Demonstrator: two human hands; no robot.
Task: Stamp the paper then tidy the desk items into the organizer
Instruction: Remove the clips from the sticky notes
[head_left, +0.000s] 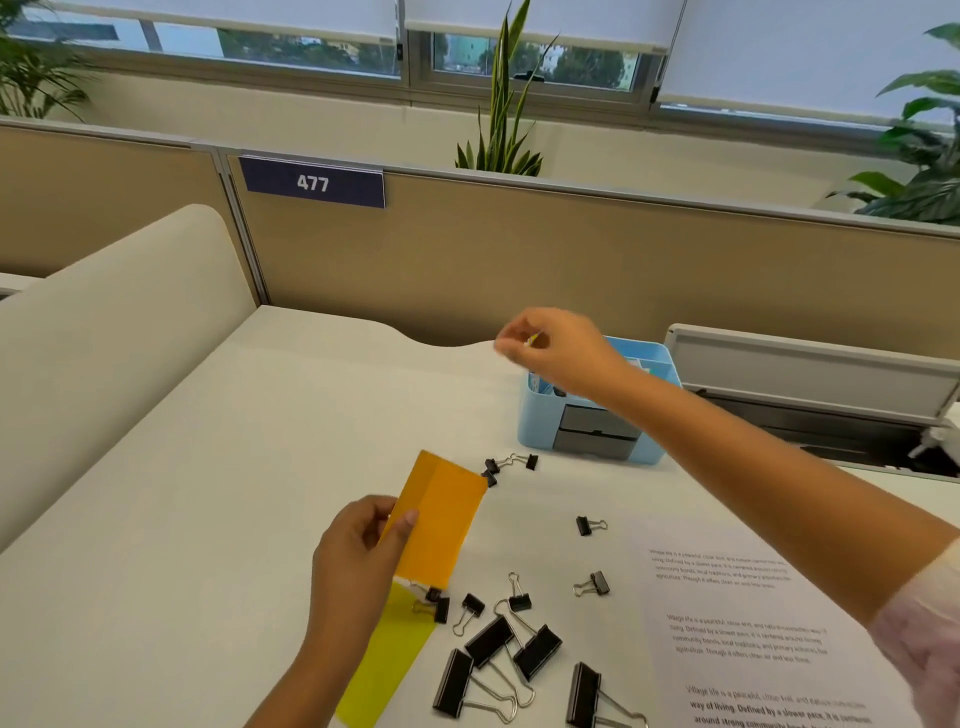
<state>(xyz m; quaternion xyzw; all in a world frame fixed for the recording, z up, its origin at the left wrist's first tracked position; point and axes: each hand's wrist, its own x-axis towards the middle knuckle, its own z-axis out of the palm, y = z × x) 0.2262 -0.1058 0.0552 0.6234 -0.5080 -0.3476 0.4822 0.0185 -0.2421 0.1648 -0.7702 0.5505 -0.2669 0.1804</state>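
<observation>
Head view, partition label (313, 183) reads "477", printed paper (753, 639) "Village life"

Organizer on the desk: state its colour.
Light blue organizer, with grey drawers in front; head view shows it.

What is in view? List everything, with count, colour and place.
binder clips: about a dozen, black, scattered mid-desk
orange paper: one, orange, held above the clips
yellow sheet: one, yellow, flat below the orange paper
organizer: one, light blue with grey drawers, far right of desk
printed paper: one, white, near right
sign: one, dark blue, on the partition
plants: three, green, behind the partition
left hand: fingers gripping the orange paper
right hand: over the organizer, pinching a small yellowish item, blurred
</observation>
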